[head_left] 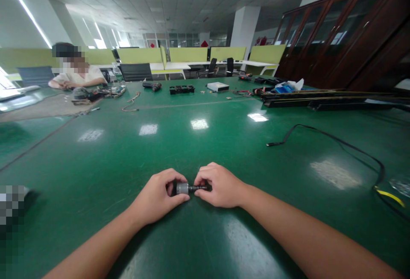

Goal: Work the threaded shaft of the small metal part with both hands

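At the frame's lower center, a person's left hand clasps a silvery cylinder while the right hand pinches the dark ridged shaft extending right from it, their shared long axis running left to right over a green tabletop.

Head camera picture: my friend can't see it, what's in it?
The left hand grips a silver cylinder and the right hand holds the dark rod sticking out of it, at a green table. A black cable lies right; another person sits at left.
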Demonstrator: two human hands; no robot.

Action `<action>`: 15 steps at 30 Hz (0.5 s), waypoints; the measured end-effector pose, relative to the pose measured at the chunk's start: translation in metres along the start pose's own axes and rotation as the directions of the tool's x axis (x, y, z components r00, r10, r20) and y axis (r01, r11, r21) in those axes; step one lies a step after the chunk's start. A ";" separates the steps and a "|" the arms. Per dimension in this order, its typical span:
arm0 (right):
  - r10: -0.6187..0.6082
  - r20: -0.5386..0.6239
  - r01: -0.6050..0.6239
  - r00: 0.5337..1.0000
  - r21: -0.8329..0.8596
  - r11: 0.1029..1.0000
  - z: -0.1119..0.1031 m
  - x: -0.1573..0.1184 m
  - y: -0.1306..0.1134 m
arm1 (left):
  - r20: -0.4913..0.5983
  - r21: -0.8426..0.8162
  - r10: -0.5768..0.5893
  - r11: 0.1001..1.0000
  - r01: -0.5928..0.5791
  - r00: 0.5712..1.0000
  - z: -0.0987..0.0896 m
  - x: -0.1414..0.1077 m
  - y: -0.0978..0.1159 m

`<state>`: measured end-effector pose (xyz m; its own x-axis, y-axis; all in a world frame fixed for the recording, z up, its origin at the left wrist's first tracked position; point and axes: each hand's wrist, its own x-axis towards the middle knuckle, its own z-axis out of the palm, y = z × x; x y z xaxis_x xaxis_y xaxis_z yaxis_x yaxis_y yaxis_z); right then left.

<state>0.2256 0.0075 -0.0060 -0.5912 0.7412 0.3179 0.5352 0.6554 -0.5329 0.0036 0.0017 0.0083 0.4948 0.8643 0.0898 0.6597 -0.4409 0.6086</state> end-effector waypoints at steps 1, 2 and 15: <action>0.001 0.000 -0.001 1.000 -0.001 1.000 0.000 0.000 0.000 | -0.001 -0.001 0.003 1.000 -0.003 1.000 0.000 0.000 0.000; 0.002 0.002 -0.002 1.000 -0.001 1.000 -0.001 0.000 0.000 | 0.000 -0.001 0.002 1.000 -0.002 1.000 0.000 0.000 0.000; 0.021 0.012 -0.021 1.000 0.005 1.000 -0.003 -0.001 0.002 | 0.003 0.008 0.022 1.000 -0.022 1.000 -0.001 -0.001 -0.001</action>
<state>0.2290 0.0085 -0.0051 -0.5872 0.7530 0.2971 0.5447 0.6390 -0.5431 0.0017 0.0017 0.0078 0.5110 0.8537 0.1008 0.6531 -0.4618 0.6002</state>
